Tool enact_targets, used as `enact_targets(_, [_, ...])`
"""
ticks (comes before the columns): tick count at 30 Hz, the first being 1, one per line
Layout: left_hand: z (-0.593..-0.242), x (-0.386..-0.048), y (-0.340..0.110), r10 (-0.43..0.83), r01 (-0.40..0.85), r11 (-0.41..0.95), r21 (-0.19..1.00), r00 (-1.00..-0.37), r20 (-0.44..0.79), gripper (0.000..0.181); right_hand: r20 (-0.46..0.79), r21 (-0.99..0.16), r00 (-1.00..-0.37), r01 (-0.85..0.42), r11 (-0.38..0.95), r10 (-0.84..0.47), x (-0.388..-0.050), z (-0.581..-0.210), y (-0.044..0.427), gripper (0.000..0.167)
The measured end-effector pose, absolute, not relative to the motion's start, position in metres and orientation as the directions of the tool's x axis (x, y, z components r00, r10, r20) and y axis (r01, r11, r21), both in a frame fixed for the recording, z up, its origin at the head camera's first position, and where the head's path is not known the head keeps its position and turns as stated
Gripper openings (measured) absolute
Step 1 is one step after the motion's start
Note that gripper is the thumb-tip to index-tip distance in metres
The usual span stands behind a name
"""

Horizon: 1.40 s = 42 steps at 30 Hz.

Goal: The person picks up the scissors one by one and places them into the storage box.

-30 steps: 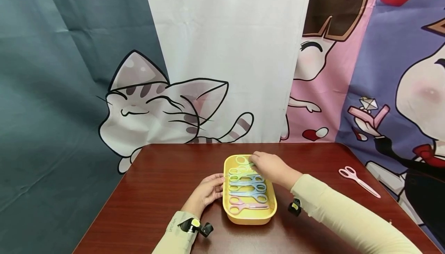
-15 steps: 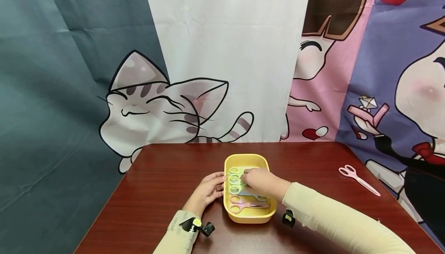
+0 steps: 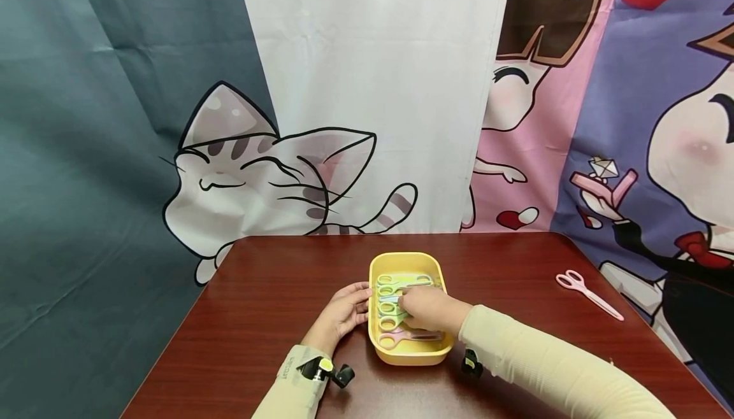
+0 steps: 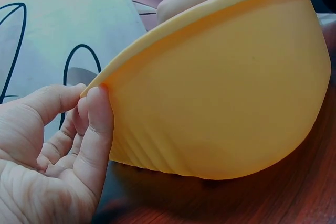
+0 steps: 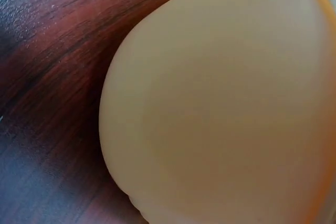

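Note:
My left hand (image 3: 346, 311) pinches the near-left rim of a yellow plastic tray (image 3: 411, 358) between thumb and fingers, plain in the left wrist view on the tray (image 4: 220, 98). Several pairs of scissors lie inside, side by side. Down in the tray, my right hand (image 3: 430, 309) grips a pair of green scissors (image 3: 390, 323) by the blade end, its handle loops pointing left; the fingertips are hidden. Green scissors (image 3: 385, 279) lie beyond the hand, and pink scissors (image 3: 388, 341) at the near end. The right wrist view shows just the tray's outer wall (image 5: 210, 103).
Another pair of pink scissors (image 3: 587, 294) lies on the dark red wooden table (image 3: 287, 272), well to the right of the tray. A printed cartoon curtain (image 3: 373, 88) hangs behind the table's back edge.
My right hand has come from the tray's far end toward the near side, bringing green scissors that now overlap the pink pair. The left hand stays at the rim.

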State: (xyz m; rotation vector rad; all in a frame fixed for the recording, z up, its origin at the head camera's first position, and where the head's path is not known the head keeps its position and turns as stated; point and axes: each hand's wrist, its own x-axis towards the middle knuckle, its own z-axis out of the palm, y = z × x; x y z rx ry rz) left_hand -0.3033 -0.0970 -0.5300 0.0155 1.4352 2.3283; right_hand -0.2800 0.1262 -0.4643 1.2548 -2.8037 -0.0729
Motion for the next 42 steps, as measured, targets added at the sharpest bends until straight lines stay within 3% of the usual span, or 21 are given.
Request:
enact_targets(12, [-0.53,-0.303,-0.094,0.357,-0.33,-0.386,0.862,-0.914,-0.19,0.021,0.064,0.055,-0.674,-0.734,0.677,-0.736,-0.277,-0.465,0.13,0.032])
enact_targets(19, [-0.531,-0.304,-0.096,0.357,-0.328,-0.392,0.86,-0.915,-0.186,0.018,0.075,0.087,-0.689,-0.716,0.693,-0.721,-0.276,-0.462,0.134,0.021])
enact_targets(22, [-0.531,-0.304,-0.096,0.361,-0.329,-0.395,0.858,-0.914,-0.184,0.018,0.102,0.066,-0.69,-0.714,0.697,-0.716,-0.278,-0.457,0.14,0.017])
enact_targets(26, [-0.532,-0.304,-0.096,0.364,-0.333,-0.39,0.858,-0.912,-0.189,0.022,0.182,0.028,-0.696,-0.702,0.711,-0.695,-0.282,-0.446,0.156,0.024])
enact_targets(33, [-0.533,-0.304,-0.096,0.366,-0.328,-0.395,0.858,-0.913,-0.181,0.024,0.36,-0.015,-0.745,-0.606,0.795,-0.561,-0.304,-0.43,0.219,0.018])
enact_targets(42, [-0.531,-0.304,-0.097,0.362,-0.316,-0.398,0.861,-0.917,-0.169,0.019,0.371,-0.144,-0.891,-0.332,0.932,-0.26,-0.319,-0.453,0.362,0.015])
